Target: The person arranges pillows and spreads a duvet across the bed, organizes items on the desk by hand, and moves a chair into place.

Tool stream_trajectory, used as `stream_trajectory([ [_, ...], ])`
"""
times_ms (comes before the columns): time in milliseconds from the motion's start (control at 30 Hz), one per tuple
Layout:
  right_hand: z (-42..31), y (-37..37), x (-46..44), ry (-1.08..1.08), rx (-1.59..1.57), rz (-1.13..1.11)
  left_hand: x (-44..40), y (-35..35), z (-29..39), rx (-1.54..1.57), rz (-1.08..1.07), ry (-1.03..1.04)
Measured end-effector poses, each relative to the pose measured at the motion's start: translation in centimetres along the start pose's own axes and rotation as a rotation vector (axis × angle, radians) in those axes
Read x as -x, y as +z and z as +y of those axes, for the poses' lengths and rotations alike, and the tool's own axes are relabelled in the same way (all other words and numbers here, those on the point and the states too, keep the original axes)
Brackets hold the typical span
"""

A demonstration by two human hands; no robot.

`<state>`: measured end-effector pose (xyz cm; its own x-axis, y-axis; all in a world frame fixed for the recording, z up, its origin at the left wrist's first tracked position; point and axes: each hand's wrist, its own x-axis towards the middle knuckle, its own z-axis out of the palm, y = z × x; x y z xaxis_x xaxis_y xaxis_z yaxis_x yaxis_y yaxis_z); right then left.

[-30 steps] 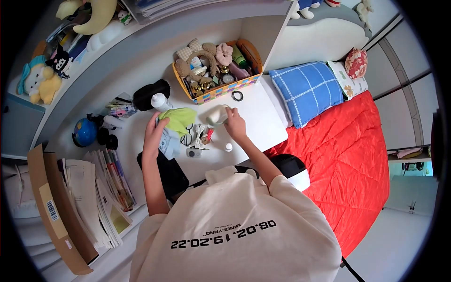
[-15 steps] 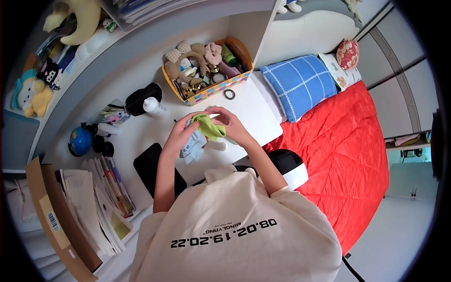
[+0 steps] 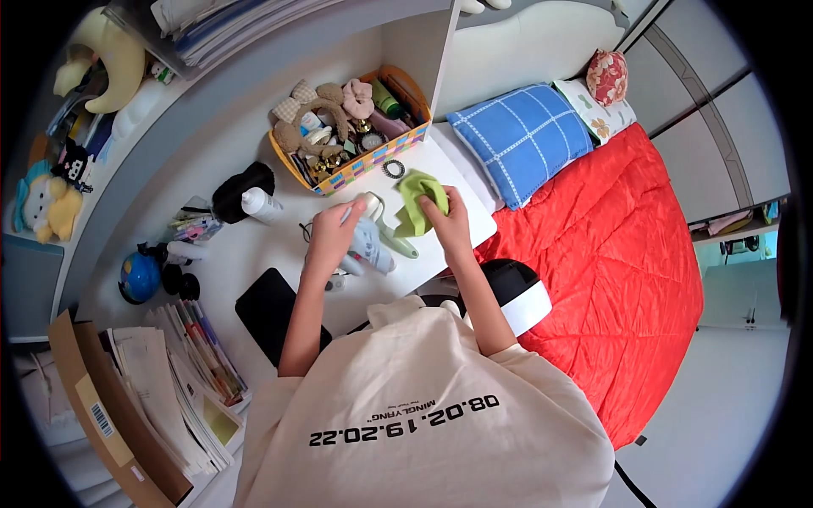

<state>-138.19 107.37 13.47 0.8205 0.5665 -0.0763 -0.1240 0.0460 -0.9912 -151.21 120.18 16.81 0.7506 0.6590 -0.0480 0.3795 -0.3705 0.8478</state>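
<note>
My left hand is closed on a light blue cloth, which hangs down from its fingers over the white desk. To the right, my right hand grips a lime green cloth held above the desk. Between the two cloths lies a pale green and white object with a long handle, partly covered. Small items under the blue cloth are mostly hidden.
A patterned basket full of hair accessories stands at the back, a black coil hair tie before it. A white bottle and black pouch are left. A black tablet lies front left; a headset sits front right.
My hands were together around both cloths and have moved apart. The green cloth has gone right with my right hand, while the blue one stays at my left. The view has shifted slightly.
</note>
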Motion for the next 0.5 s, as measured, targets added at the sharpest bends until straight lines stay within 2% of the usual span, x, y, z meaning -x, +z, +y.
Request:
stream_trajectory([
  [33, 0.4, -0.5, -0.2, -0.001, 0.019, 0.026, 0.1, -0.1, 0.0, -0.001, 0.000, 0.002],
  [100, 0.8, -1.5, -0.3, 0.010, 0.259, 0.005, 0.3, -0.2, 0.0, -0.145, 0.095, 0.104],
  [133, 1.2, -1.7, -0.4, 0.008, 0.258, 0.006, 0.4, -0.2, 0.2, -0.145, 0.094, 0.107],
  [200, 2.3, -2.1, -0.3, -0.201, 0.299, -0.082, 0.6, -0.2, 0.7, -0.217, 0.065, 0.047],
  [333, 2.3, -2.4, 0.1, -0.148, 0.336, -0.033, 0.3, -0.3, 0.3, -0.154, 0.002, -0.014],
  [400, 0.5, -1.7, 1.1, -0.097, 0.299, 0.047, -0.2, -0.1, -1.3, 0.209, 0.092, 0.011],
  [433, 0.9, -1.9, 1.1, -0.097, 0.299, 0.045, 0.2, -0.4, -0.9, 0.208, 0.094, 0.010],
  [500, 2.1, -2.6, 0.9, -0.196, 0.636, -0.033, 0.9, -1.3, 0.2, 0.772, 0.111, -0.201],
])
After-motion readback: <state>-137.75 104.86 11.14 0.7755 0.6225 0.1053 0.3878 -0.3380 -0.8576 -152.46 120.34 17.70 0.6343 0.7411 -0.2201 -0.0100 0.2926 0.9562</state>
